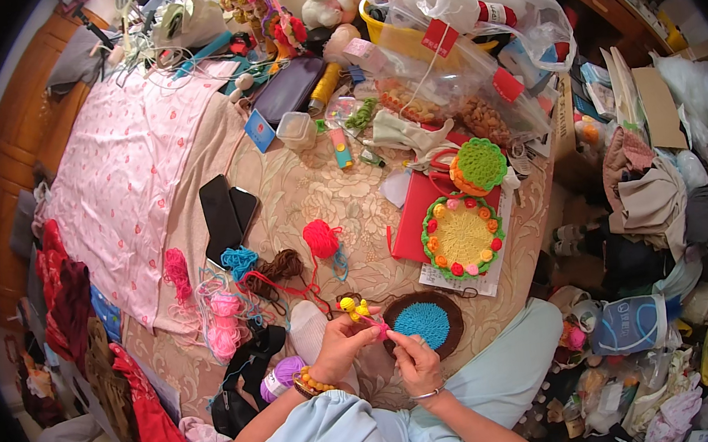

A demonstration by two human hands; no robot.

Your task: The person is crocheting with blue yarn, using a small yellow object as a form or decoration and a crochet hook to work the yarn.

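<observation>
My left hand [342,342] pinches a small bright pink crocheted piece [382,329] between thumb and fingers. Just above those fingers sits a small yellow crocheted figure [354,308] with a round head, seemingly held in the same hand. My right hand [417,363] meets the pink piece from the other side, its fingers closed around something thin that is mostly hidden, perhaps a crochet hook. Beside the hands lies a round crocheted mat [423,322] with a blue centre and brown rim. Red yarn [320,239] in a ball rests farther off, its strand trailing towards my left hand.
Blue yarn [240,262], brown yarn [281,271] and pink yarn [223,336] lie left of centre, near two phones [219,215]. Purple yarn [284,376] is by my left forearm. A flower-edged crocheted piece [463,236] lies over a red book [411,228]. Clutter crowds the far edge.
</observation>
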